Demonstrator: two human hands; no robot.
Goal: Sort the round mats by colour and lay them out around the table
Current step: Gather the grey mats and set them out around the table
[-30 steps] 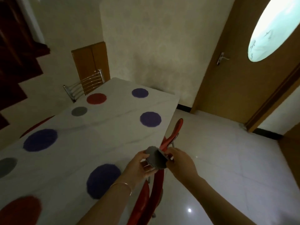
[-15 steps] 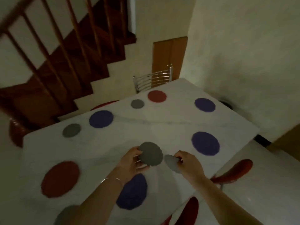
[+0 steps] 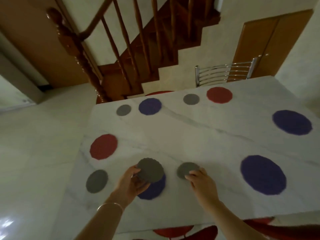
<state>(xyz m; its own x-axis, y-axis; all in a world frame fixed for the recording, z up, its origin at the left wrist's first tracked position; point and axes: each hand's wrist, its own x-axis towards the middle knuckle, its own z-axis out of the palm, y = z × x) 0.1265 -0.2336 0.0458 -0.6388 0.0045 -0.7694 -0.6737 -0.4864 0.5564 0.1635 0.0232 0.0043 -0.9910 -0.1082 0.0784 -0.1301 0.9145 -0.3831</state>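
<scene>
My left hand [image 3: 133, 181] holds a small grey mat [image 3: 150, 169] above a large blue mat [image 3: 153, 188] near the table's front. My right hand [image 3: 201, 181] has its fingers on another small grey mat [image 3: 187, 169] that lies flat on the white marble table [image 3: 190, 135]. Round mats lie around the table: grey ones [image 3: 97, 181] [image 3: 123, 110] [image 3: 191, 99], red ones [image 3: 103, 146] [image 3: 219, 94], blue ones [image 3: 150, 106] [image 3: 292, 124] [image 3: 262, 174].
A metal chair [image 3: 224, 72] stands at the far side. Red chair seats [image 3: 173, 232] show below the near edge, another [image 3: 158, 93] at the far edge. A wooden staircase with a banister [image 3: 121, 49] rises behind, and a wooden cabinet door [image 3: 270, 44] is at the back right.
My view has swung left over the table. My hands moved apart and down; the right-hand grey mat went from held in the air to lying on the table.
</scene>
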